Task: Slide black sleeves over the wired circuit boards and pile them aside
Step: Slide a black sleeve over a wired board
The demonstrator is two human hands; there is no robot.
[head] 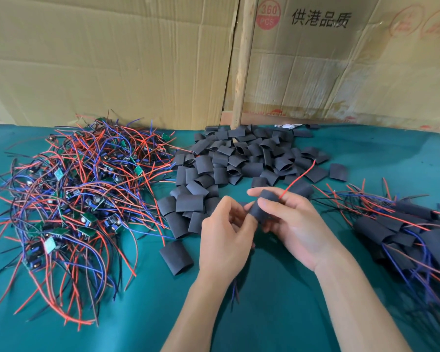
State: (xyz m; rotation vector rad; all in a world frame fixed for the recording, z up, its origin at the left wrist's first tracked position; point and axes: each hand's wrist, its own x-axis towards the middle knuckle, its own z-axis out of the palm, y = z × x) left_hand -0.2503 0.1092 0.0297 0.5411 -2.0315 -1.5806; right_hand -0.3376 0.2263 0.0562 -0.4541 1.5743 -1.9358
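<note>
holding one black sleeve (263, 208) above the green table (148, 313), right hand (294, 224) pinching it in a curled grip, left hand (226, 242) pinching its near end; red wire (299, 179) sticking out behind. lying left: bare wired boards (69, 199); middle: loose sleeves (239, 158); right: sleeved pile (404, 229).

I see both hands mid-frame over teal cloth-covered tabletop (277, 313). Right hand (294, 224) pinches short black flattened tube sleeve (264, 207); thin red wire (299, 179) rises from its far end. Left hand (226, 240) fingers curl at sleeve's near end. Tangle of green wired circuit boards (74, 194) left, loose sleeve heap (239, 161) centre, sleeved pile (412, 232) right, brown corrugated cardboard wall (112, 59) behind.
</note>
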